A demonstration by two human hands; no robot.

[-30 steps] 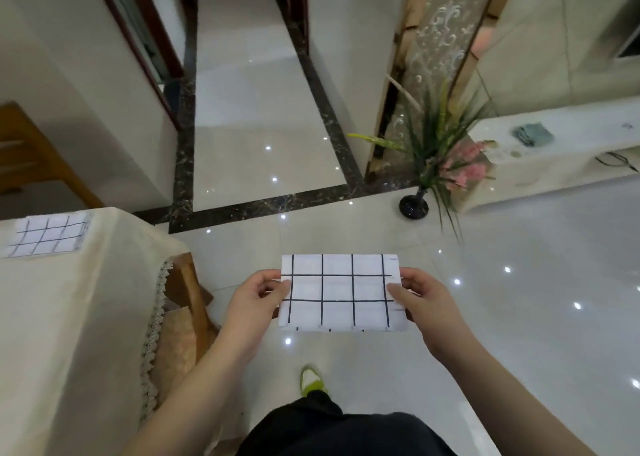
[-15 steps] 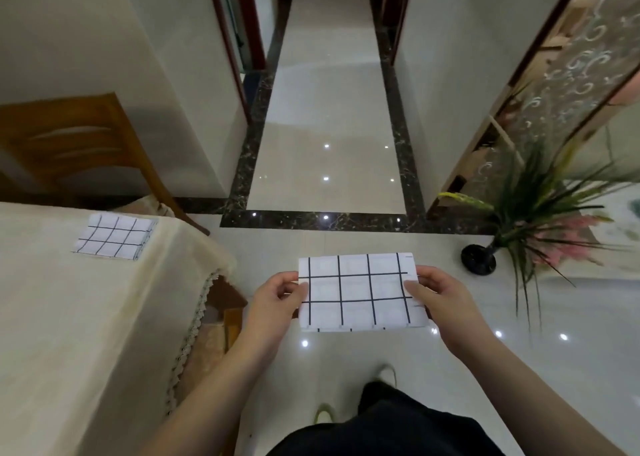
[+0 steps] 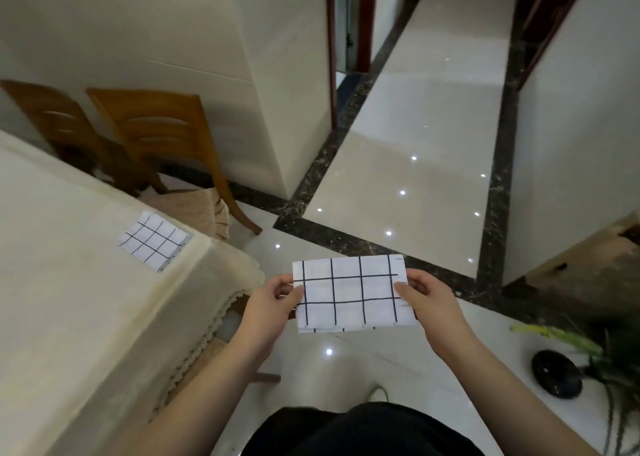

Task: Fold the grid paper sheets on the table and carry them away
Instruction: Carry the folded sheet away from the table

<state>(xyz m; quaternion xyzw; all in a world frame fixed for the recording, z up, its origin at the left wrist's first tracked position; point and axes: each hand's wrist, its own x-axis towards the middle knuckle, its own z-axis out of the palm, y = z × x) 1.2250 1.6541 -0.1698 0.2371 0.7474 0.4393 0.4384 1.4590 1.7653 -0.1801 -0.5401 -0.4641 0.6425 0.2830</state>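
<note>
While the person stands over the glossy white tiled floor (image 3: 398, 165), a folded white sheet of paper with a black grid (image 3: 351, 293) is held in the air in front of the body, apart from the desk. The left hand (image 3: 277, 300) pinches its left edge, thumb on top, and the right hand (image 3: 427, 300) pinches its right edge the same way. A 2nd folded white grid sheet (image 3: 154, 240) lies flat near the corner of the cream-clothed desk (image 3: 69, 300). Beyond the desk stand 2 brown wooden chairs (image 3: 162, 133). A black round vase with green leaves (image 3: 557, 372) sits on the floor at the right.
</note>
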